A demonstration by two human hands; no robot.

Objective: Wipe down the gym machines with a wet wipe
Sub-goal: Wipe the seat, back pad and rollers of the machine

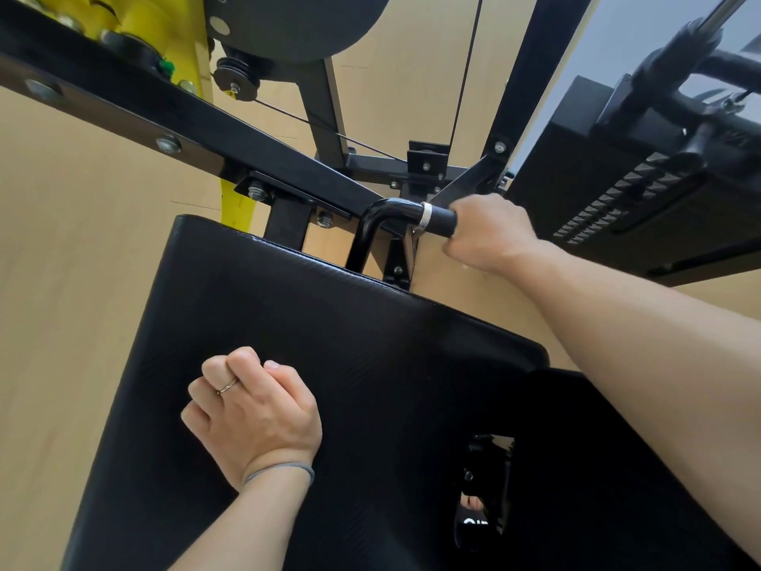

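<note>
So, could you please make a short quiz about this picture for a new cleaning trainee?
1. True or false: the right hand is wrapped around the handle of the machine.
2. Where is the left hand? A) on the yellow frame B) over the black pad C) on the weight stack
3. Fill in: the fingers of the left hand are ____ (curled / straight).

Key: 1 true; 2 B; 3 curled. A wipe cannot be seen clearly in either hand.
</note>
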